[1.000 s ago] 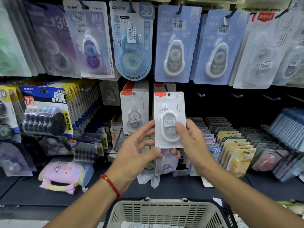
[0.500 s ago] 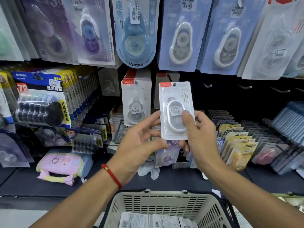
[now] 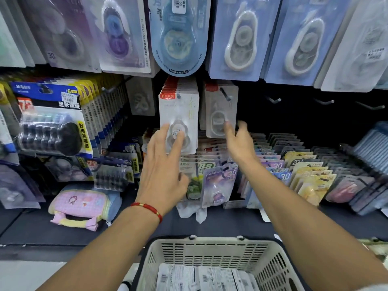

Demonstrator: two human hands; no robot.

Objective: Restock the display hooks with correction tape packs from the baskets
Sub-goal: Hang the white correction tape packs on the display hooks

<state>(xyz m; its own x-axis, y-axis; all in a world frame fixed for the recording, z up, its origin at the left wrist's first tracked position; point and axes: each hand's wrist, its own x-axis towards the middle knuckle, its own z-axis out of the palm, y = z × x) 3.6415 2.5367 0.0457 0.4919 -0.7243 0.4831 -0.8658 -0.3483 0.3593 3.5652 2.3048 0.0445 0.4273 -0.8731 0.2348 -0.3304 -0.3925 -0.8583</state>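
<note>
We have a correction tape pack on its hook, beside the fuller row of the same packs. Our right hand is at its lower edge, fingers loosely spread and touching the blister without gripping. Our left hand rests with straight fingers on the front pack of the neighbouring row. These packs look light: thin stiff card with a smooth plastic bubble that probably slips. We judge the flat card edges the best hold, steering the punched hole at the top onto the hook. More packs lie in the basket below.
</note>
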